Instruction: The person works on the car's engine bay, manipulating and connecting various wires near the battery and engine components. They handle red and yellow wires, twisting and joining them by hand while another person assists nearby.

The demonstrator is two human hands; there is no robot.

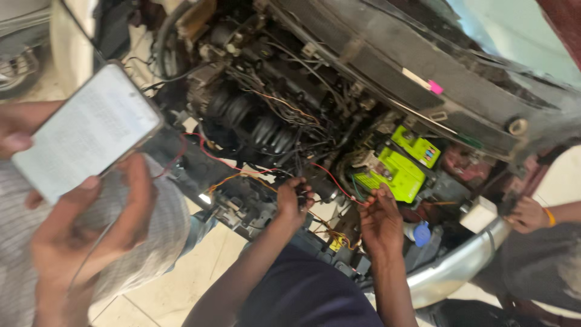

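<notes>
A flat, rectangular phone (88, 130) with a pale, lit glass screen and rounded corners is held tilted at the left of the view. It is cradled in the right hand (78, 242), whose fingers are curled narrowly round its lower edge, with the thumb laid on the glass rim. Its far corner is touched by the left hand (13, 136). Only a thumb and part of the palm are seen there, so how far that hand is closed cannot be told.

Beyond the phone, an open engine bay (339, 79) is seen, crowded with a ribbed black rubber hose (254, 124), tangled red and orange wires (212, 158) and a bright green, boxy battery (396, 169). Little free room is left between these parts.

Among the wires, two hands of another person (339, 209) are pressed close to the looms. A third person's hand (528, 215) is rested, apparently, by the curved chrome bumper edge (460, 263).
</notes>
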